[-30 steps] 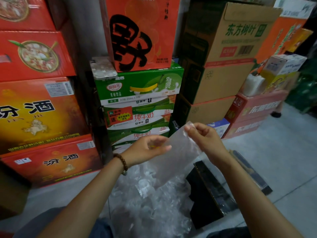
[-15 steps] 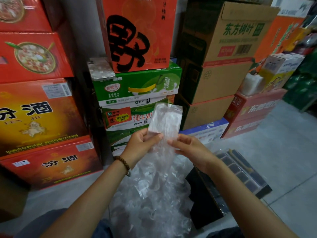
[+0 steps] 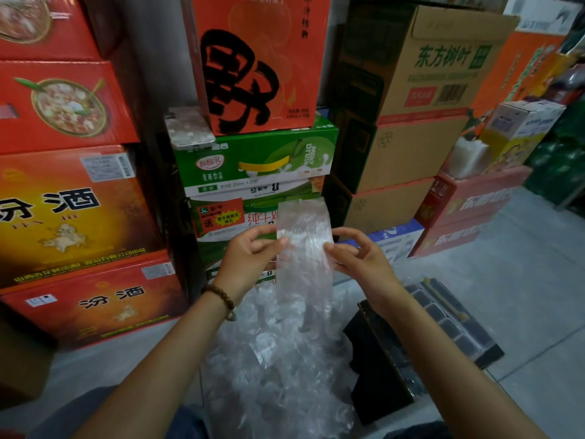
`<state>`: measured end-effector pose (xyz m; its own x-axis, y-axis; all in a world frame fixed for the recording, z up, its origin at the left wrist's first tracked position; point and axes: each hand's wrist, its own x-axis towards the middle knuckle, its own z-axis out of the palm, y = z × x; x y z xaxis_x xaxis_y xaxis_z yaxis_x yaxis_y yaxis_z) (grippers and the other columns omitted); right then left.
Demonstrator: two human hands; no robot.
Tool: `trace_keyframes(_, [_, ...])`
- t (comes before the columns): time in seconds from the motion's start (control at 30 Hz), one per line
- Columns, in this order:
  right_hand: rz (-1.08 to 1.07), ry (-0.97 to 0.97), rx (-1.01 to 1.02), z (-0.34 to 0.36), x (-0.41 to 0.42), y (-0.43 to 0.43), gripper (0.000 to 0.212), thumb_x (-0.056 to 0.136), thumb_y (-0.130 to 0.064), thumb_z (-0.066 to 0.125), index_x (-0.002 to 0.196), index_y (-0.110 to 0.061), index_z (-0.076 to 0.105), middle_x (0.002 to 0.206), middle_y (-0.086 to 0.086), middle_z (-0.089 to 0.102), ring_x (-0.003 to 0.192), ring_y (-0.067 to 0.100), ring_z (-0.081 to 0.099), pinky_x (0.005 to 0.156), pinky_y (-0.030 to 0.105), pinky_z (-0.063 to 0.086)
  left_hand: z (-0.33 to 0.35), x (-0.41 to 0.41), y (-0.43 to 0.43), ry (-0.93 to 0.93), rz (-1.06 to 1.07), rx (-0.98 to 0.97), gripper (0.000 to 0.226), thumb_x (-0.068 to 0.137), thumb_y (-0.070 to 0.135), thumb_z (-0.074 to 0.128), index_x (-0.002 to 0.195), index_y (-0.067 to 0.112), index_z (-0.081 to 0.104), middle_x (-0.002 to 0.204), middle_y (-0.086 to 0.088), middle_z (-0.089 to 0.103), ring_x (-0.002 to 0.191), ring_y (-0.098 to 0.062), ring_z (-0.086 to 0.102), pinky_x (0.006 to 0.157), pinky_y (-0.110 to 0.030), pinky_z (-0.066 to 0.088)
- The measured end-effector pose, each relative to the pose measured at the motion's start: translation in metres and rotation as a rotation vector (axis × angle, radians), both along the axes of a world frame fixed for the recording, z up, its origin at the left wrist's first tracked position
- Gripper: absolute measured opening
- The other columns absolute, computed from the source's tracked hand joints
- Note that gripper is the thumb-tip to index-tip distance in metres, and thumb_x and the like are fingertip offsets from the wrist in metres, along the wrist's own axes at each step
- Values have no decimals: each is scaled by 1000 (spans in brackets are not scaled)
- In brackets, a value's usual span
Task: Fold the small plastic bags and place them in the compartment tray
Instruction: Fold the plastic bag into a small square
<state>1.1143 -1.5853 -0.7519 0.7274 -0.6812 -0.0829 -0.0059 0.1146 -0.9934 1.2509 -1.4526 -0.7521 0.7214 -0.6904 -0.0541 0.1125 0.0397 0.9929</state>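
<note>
The grey tiled floor (image 3: 522,280) carries a loose heap of clear plastic bags (image 3: 278,375) in the middle. A black box (image 3: 380,359) stands just right of the heap, and the dark compartment tray (image 3: 456,324) lies beside the box. Stacked cartons (image 3: 95,299) stand along the far side.

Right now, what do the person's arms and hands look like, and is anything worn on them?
Both forearms are bare, with no sleeves or gloves in view. At the wrist of the left hand sits a bracelet of round brown beads with a paler piece hanging. The right hand and its wrist show nothing worn.
</note>
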Motion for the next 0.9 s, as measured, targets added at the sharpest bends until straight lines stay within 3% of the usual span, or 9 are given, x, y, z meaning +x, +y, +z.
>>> trace_keyframes(0.13, [-4,-31,-99,3,-2,1,38,89,-5,65,124,-14,53,73,1,73,73,9,70,68,18,55,2,0,2,-92,17,-2,38,88,9,64,121,23,49,86,-3,74,71,-11,71,61,-18,55])
trace_keyframes(0.3, [34,-79,-175,7,-4,4,26,89,-1,63,115,-8,63,90,24,71,79,15,70,72,20,56,3,2,5,-220,-7,12,30,88,10,65,114,22,57,84,-3,74,72,-12,70,62,-18,54])
trace_keyframes(0.5, [25,-60,-248,6,-6,3,17,88,-5,65,101,-14,69,81,5,73,79,9,70,75,19,56,3,3,8,-341,-25,40,17,86,10,67,99,20,67,89,2,72,78,-2,68,70,-14,53])
trace_keyframes(0.7, [-11,-33,-326,3,-4,3,16,86,-7,68,102,-9,71,82,7,75,79,12,72,73,19,56,1,5,8,-445,-13,92,11,84,13,70,93,19,71,89,9,72,82,1,67,77,-10,51])
trace_keyframes(0.9, [-47,-11,-359,-1,-3,4,11,85,-9,70,95,-13,71,84,2,76,80,12,73,71,19,56,1,5,7,-504,4,109,10,85,12,69,91,18,71,87,11,70,81,5,65,72,-5,48])
